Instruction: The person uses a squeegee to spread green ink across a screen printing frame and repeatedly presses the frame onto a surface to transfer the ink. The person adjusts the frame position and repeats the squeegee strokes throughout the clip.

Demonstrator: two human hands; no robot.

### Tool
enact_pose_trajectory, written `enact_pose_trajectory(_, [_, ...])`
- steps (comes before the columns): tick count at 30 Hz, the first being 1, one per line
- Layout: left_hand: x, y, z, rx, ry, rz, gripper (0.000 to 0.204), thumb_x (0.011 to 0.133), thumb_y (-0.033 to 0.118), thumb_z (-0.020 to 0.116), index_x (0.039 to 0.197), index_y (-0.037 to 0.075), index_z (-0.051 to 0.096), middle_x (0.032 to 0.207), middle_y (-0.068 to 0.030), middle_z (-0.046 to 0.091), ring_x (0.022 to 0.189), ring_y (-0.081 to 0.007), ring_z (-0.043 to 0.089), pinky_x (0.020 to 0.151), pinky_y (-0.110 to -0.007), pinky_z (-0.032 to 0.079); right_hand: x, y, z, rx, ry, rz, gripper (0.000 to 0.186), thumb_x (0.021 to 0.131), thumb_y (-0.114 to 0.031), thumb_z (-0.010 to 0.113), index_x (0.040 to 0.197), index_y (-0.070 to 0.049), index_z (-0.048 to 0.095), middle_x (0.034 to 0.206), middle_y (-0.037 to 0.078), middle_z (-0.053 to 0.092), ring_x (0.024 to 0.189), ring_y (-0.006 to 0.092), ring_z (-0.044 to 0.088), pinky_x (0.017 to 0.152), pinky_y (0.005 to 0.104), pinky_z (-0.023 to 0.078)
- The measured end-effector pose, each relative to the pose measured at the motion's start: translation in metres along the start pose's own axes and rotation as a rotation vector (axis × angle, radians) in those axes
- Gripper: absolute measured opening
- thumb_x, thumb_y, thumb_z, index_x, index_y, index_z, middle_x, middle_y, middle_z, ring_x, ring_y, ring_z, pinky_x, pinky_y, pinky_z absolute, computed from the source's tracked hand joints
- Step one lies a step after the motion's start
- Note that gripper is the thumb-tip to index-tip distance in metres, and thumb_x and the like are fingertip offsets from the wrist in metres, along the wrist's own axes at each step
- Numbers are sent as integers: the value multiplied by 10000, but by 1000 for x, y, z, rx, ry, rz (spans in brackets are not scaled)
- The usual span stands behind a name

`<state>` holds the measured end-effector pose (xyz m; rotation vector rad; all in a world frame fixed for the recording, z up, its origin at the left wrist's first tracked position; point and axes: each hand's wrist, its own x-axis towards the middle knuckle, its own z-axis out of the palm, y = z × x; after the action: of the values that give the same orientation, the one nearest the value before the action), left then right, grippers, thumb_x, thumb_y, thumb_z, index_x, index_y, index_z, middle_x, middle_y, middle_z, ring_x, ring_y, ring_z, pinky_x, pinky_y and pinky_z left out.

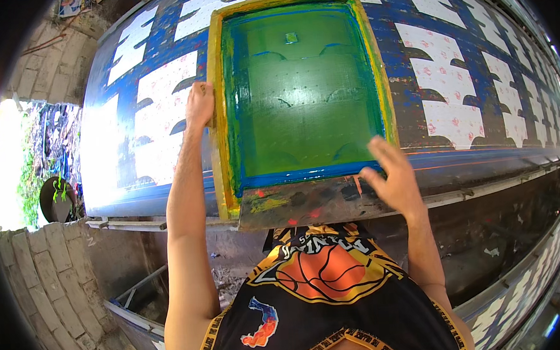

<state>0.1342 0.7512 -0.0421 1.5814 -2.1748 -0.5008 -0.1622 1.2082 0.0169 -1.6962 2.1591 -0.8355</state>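
A screen printing frame with yellow and green edges, holding a green mesh, lies on a long dark-blue printing table right before me. My left hand is closed at the left side of the frame, its fingers gripping that edge. My right hand is by the lower right corner, its fingers spread; whether it touches the frame is unclear. A paint-smeared strip runs along the frame's near end. White cut fabric pieces with small pink motifs lie in rows on the table to both sides.
A rail runs along the table's near edge. A brick wall, an opening onto bright daylight and a dark round object are at the left. A second table with white pieces stands at the lower right.
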Motion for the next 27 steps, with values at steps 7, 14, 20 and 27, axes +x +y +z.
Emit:
enact_pose_trajectory(7, [0, 1, 4, 33, -8, -14, 475, 1096, 444, 489, 1290, 42, 652, 1277, -279, 718, 1229, -480, 658, 1047, -557, 510, -12, -78, 31, -135, -488, -423, 545, 883, -132, 724, 1414, -34, 647, 1349, 185, 699, 1264, 352, 672, 1094, 468, 526])
enact_pose_trajectory(14, [-6, 10, 2, 74, -4, -18, 463, 1099, 446, 494, 1272, 42, 640, 1259, -269, 716, 1198, -476, 677, 1013, -577, 534, 4, -102, 56, -303, -322, -208, 560, 782, 32, 714, 1332, -72, 698, 1247, 122, 747, 1158, 295, 727, 992, 408, 568])
enact_pose_trajectory(20, [-10, 13, 0, 65, -1, -11, 466, 1103, 436, 490, 1296, 37, 633, 1308, -261, 696, 1193, -473, 680, 1020, -567, 542, 8, -106, 60, -334, -218, -179, 447, 748, 9, 739, 1186, -74, 777, 1194, 114, 797, 1139, 247, 758, 930, 369, 607])
enact_pose_trajectory(27, [-11, 13, -2, 52, -15, 1, 488, 1106, 435, 487, 1296, 9, 633, 1294, -277, 694, 1199, -475, 679, 1038, -566, 539, 10, -113, 51, -311, -130, -247, 441, 739, 25, 716, 1162, -69, 796, 1176, 120, 806, 1101, 263, 772, 943, 375, 610])
